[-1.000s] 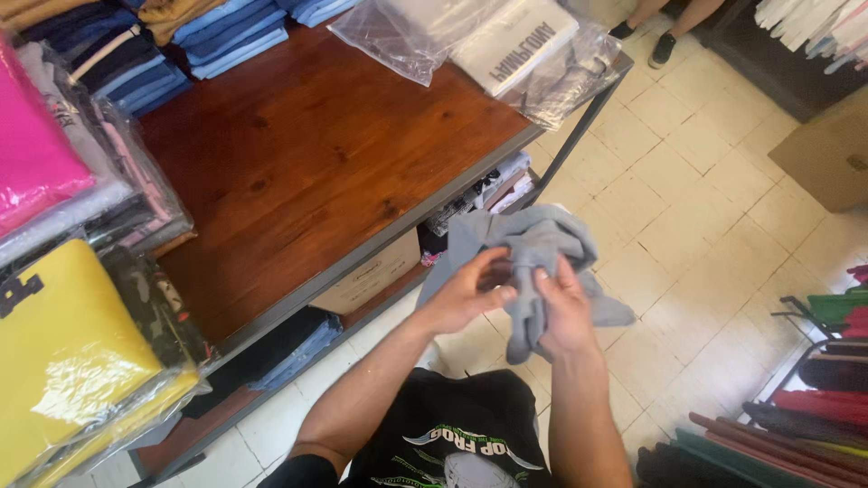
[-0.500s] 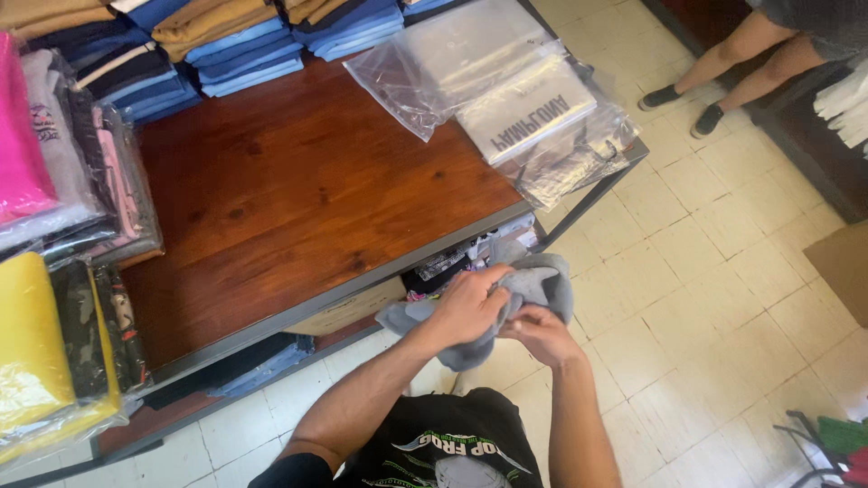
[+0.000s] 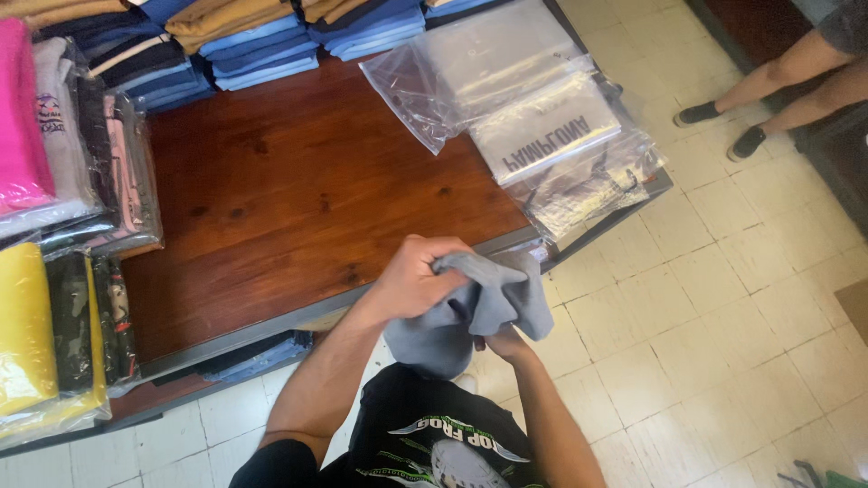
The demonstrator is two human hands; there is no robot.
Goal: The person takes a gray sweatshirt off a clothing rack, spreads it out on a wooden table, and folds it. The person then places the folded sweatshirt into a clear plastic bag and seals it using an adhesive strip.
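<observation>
— Head view: why is your grey garment (image 3: pixel 470 312) bunched up just off the counter (image 3: pixel 298 208) edge?

— Probably so you can gather it in the air. Your left hand (image 3: pixel 416 276) has a closed grip on its top fold; your right hand (image 3: pixel 506 343) pinches it from beneath, mostly hidden. Clear bags (image 3: pixel 533 117) lie nearby.

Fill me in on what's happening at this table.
A person stands at the edge of a wooden table, bunching a grey garment in both hands. The left hand grips its top; the right hand holds it from below, mostly hidden by cloth. The garment is off the table, over the floor. Clear plastic bags lie at the table's far right corner, folded clothes stacked along the back and left. Another person's legs show at upper right.
</observation>
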